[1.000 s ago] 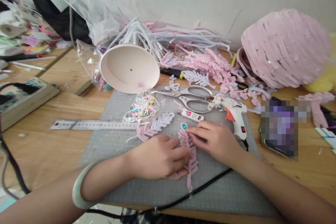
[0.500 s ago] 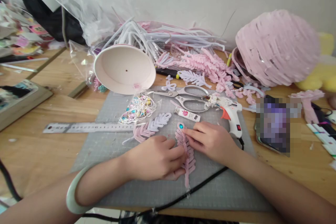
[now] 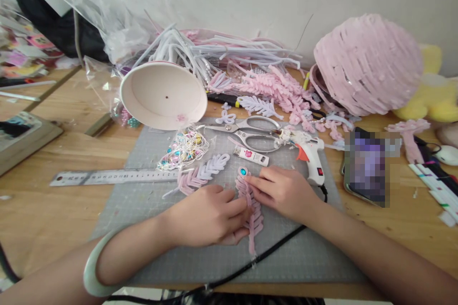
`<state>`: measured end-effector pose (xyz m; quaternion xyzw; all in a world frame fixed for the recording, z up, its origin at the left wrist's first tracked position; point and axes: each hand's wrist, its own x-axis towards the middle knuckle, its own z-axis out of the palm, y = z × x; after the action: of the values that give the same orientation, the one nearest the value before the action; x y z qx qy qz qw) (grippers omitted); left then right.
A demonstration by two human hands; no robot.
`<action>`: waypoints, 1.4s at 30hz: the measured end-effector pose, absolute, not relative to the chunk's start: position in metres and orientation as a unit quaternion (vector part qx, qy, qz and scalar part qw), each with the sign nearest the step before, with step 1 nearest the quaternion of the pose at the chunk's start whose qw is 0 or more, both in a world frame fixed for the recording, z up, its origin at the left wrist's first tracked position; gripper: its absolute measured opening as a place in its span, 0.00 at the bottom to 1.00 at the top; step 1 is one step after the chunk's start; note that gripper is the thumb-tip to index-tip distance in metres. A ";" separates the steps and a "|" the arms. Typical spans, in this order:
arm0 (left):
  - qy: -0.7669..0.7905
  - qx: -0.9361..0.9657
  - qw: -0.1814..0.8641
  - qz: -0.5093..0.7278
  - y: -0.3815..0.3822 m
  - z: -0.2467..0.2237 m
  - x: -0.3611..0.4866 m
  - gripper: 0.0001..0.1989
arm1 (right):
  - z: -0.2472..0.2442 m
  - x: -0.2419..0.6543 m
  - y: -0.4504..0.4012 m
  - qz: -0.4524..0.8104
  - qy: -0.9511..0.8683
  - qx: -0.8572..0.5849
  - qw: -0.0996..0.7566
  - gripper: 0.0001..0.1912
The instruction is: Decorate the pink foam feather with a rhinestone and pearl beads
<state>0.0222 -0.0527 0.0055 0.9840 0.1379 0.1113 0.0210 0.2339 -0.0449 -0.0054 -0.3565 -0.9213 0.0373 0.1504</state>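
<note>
A pink pipe-cleaner feather [image 3: 256, 219] lies upright on the grey cutting mat, with a blue gem [image 3: 244, 171] at its rounded top. My left hand [image 3: 211, 214] is closed on the feather's left edge and middle, its fingertips partly hidden. From the other side, my right hand [image 3: 282, 193] presses its fingers on the feather just below the gem. Left of it lies a second feather [image 3: 202, 174], part pink and part pale lilac. A white lighter-shaped stick with a pink picture [image 3: 251, 156] sits just above the gem.
A white glue gun [image 3: 312, 157], scissors [image 3: 250, 131] and a steel ruler [image 3: 114, 177] lie around the cutting mat [image 3: 143, 259]. Behind are a white bowl [image 3: 153, 90], pink feather pieces [image 3: 275, 86] and a pink wrapped ball [image 3: 372, 64]. A phone [image 3: 365, 167] is at right. A black cord [image 3: 275, 248] crosses the mat.
The whole view has shifted slightly, so things appear a little further left. Both hands stay on the pink feather in nearly the same pose.
</note>
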 end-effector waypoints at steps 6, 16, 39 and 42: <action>0.142 0.984 0.031 0.101 -0.053 0.005 0.022 0.12 | -0.005 0.232 -0.045 0.031 -0.924 -0.351 0.151 0.16; 0.142 0.984 0.027 0.104 -0.053 0.006 0.021 0.11 | -0.001 0.234 -0.045 0.132 -0.882 -0.412 0.187 0.15; 0.159 0.970 0.145 0.113 -0.049 0.009 0.022 0.12 | -0.009 0.231 -0.047 0.203 -0.859 -0.422 0.207 0.14; 0.161 0.967 0.163 0.113 -0.050 0.008 0.021 0.12 | -0.006 0.229 -0.046 0.234 -0.844 -0.443 0.192 0.13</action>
<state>0.0215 -0.0498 0.0082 0.9668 0.1609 0.1126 0.1632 0.2292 -0.0463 -0.0063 -0.4428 -0.8441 0.2341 0.1915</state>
